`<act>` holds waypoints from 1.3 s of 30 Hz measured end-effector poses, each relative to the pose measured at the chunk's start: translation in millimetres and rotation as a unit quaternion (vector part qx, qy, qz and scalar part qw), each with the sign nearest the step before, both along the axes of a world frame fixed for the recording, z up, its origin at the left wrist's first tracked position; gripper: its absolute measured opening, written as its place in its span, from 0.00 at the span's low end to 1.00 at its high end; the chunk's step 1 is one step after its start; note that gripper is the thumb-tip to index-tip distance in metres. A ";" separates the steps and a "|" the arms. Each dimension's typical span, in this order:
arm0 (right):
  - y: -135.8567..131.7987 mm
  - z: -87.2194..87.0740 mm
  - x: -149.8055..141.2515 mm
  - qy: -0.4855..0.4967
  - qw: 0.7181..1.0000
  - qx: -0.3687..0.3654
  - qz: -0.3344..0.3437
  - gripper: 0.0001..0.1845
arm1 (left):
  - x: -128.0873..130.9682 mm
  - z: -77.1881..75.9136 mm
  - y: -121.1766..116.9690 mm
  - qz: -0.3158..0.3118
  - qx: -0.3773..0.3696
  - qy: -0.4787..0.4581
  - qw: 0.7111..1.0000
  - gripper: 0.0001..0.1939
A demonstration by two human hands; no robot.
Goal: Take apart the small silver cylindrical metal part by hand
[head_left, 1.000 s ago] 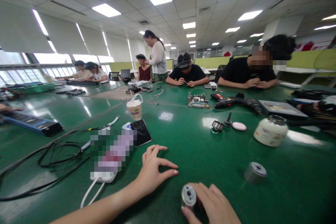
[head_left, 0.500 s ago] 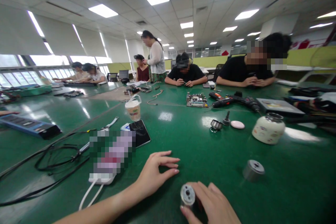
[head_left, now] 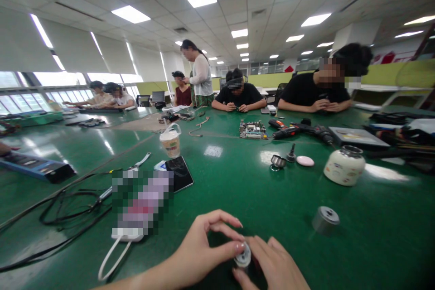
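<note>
A small metal cylinder (head_left: 242,261), with a pale top that has holes in it, stands upright at the bottom middle. My right hand (head_left: 277,265) wraps its thumb and fingers around the right and near sides. From the left, my left hand (head_left: 200,247) reaches over it, thumb on the top rim and a finger bent close to the thumb; whether something tiny is between them is hidden. To the right, a second metal cylinder (head_left: 325,220) stands alone on the green table (head_left: 272,204).
Ahead right are a cream jar (head_left: 345,166), a metal cap (head_left: 277,162), a dark nozzle-like part (head_left: 291,153) and a pink oval piece (head_left: 305,161). A circuit board (head_left: 253,129) and a power drill (head_left: 288,131) lie beyond. At left are a phone (head_left: 141,206), a tablet (head_left: 181,174), a drink cup (head_left: 170,141) and cables.
My left hand has moved right and down, from free above the table onto the cylinder's top. My right hand keeps its hold on the cylinder. The view has shifted slightly.
</note>
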State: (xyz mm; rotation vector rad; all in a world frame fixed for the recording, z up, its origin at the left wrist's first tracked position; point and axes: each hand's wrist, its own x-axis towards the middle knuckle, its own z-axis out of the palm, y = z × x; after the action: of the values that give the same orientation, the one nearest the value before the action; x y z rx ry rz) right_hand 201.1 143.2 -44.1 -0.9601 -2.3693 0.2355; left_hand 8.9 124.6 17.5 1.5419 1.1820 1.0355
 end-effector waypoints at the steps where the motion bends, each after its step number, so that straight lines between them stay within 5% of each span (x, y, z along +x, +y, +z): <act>1: 0.1 0.4 0.4 -0.006 1.000 -0.002 0.001 0.13 | 0.0 0.2 -0.2 0.002 -0.001 0.001 1.000 0.19; 15: -0.4 2.7 -2.1 0.036 0.999 0.015 0.016 0.15 | 2.4 5.0 -5.7 0.002 0.071 0.062 0.996 0.11; 26: -0.4 6.5 -0.3 0.001 1.000 0.006 0.019 0.12 | -2.9 10.1 -6.1 -0.026 0.138 0.131 0.981 0.22; 28: -0.5 6.4 -0.3 0.000 1.000 0.005 0.016 0.13 | -2.9 10.3 -3.8 -0.033 0.096 0.088 0.991 0.21; 31: -0.6 5.9 -0.1 0.008 1.000 -0.003 0.017 0.14 | -1.7 5.6 2.2 -0.054 -0.032 -0.094 0.994 0.17; 35: -0.3 6.5 0.4 0.010 1.000 -0.013 0.021 0.15 | -1.3 -6.2 11.7 -0.049 -0.228 -0.381 0.895 0.18; 39: -0.1 6.8 0.5 0.009 0.999 -0.028 0.023 0.14 | -2.5 -13.8 16.4 -0.064 -0.305 -0.455 0.834 0.19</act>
State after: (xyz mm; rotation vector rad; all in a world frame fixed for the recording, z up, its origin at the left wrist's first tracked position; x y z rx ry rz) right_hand 201.6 143.1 -37.3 -0.9270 -2.3817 0.3289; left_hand 6.4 140.9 3.8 0.4752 0.5992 0.9807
